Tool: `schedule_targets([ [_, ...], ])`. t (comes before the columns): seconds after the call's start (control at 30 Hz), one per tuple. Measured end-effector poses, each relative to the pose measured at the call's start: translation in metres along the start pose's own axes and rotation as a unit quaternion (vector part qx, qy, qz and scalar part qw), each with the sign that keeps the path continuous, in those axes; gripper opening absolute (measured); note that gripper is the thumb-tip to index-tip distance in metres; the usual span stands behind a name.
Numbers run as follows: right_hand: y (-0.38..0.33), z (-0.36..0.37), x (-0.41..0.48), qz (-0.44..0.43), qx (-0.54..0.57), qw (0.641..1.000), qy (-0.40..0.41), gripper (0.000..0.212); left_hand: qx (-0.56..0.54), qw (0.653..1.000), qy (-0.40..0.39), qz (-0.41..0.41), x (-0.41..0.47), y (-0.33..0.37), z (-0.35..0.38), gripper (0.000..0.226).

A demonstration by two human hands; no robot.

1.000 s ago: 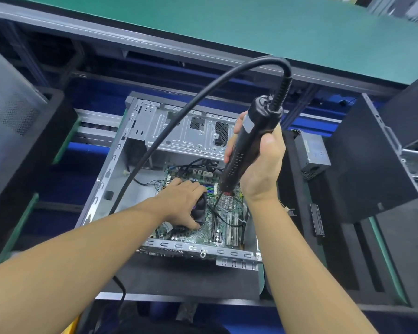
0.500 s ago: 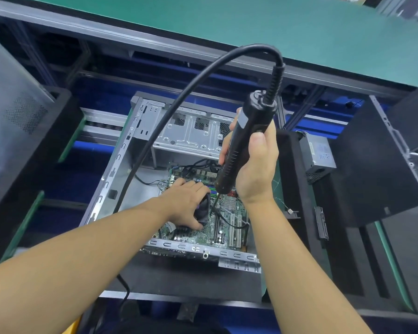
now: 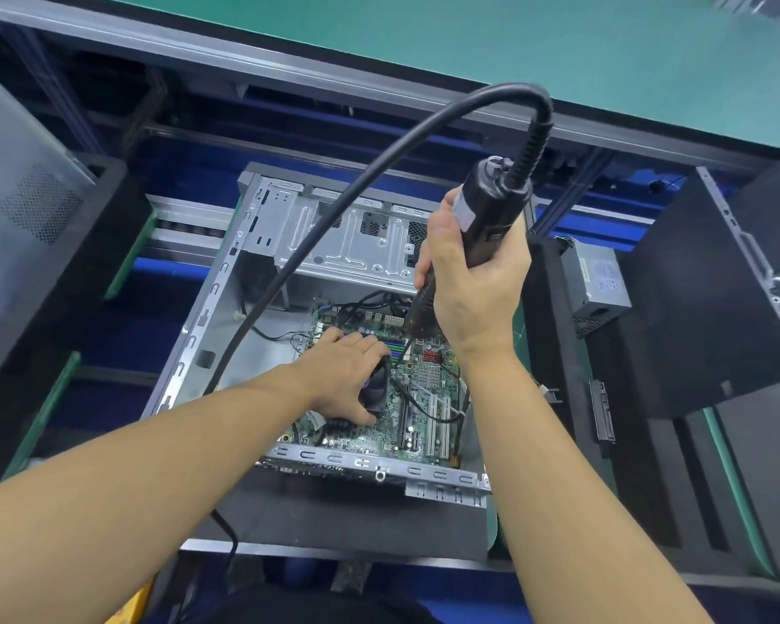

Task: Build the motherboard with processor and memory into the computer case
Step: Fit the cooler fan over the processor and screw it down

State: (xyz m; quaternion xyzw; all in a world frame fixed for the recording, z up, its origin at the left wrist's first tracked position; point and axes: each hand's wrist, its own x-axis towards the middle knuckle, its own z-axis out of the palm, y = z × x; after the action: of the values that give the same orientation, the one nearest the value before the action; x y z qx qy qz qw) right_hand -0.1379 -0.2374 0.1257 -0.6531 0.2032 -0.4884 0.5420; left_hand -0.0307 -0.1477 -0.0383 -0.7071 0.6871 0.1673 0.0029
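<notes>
An open grey computer case [image 3: 208, 335] lies on its side on a black tray. Inside it sits the green motherboard [image 3: 428, 398] with white slots and a small silver heatsink. My left hand [image 3: 343, 376] rests over the black cooler fan [image 3: 379, 389] on the board, thumb along the fan's near edge. My right hand [image 3: 473, 281] grips a black electric screwdriver [image 3: 487, 213], held nearly upright. Its thin bit points down at the board just right of the fan, near the memory slots. A thick black cable [image 3: 334, 218] arcs from the tool's top down past the case's left side.
A grey power supply [image 3: 597, 281] sits right of the case. Black trays with other cases stand at left [image 3: 55, 281] and right [image 3: 703, 308]. A green mat [image 3: 469, 42] covers the bench beyond. Thin wires cross the board near the bit.
My right hand and the screwdriver have shifted slightly up and toward the case's back; the cable loop rose with them. My left hand stays on the fan.
</notes>
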Motion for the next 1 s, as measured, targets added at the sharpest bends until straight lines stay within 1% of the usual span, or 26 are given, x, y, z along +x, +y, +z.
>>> schedule_targets([
  [0.13,-0.0022,0.0018,-0.0022,-0.012,0.013,1.000,-0.014,0.022,0.000,1.000,0.005,0.000,0.0005,-0.0005,0.0024,0.101],
  [0.3,-0.0001,0.0017,-0.0034,-0.014,0.010,1.000,-0.016,0.026,0.002,1.000,0.008,-0.001,0.0005,-0.0022,0.0033,0.103],
  [0.43,-0.0005,0.0005,-0.0025,-0.018,0.008,1.000,-0.019,0.021,-0.001,1.000,0.005,-0.002,0.0003,-0.0021,0.0030,0.102],
  [0.53,0.0006,0.0001,-0.0035,-0.023,0.010,1.000,-0.019,0.024,-0.006,1.000,0.009,-0.001,0.0005,-0.0021,0.0035,0.102],
  [0.77,0.0026,0.0010,-0.0048,-0.015,0.015,1.000,-0.018,0.023,-0.007,1.000,0.011,0.000,0.0007,-0.0019,0.0038,0.104],
  [0.87,0.0008,0.0036,-0.0037,-0.003,0.036,0.998,-0.047,0.019,-0.008,1.000,0.005,0.002,0.0010,-0.0029,0.0041,0.104],
  [1.0,0.0047,0.0006,0.0000,0.039,0.063,0.991,-0.113,0.027,-0.009,1.000,0.007,0.004,0.0000,-0.0042,0.0044,0.102],
])
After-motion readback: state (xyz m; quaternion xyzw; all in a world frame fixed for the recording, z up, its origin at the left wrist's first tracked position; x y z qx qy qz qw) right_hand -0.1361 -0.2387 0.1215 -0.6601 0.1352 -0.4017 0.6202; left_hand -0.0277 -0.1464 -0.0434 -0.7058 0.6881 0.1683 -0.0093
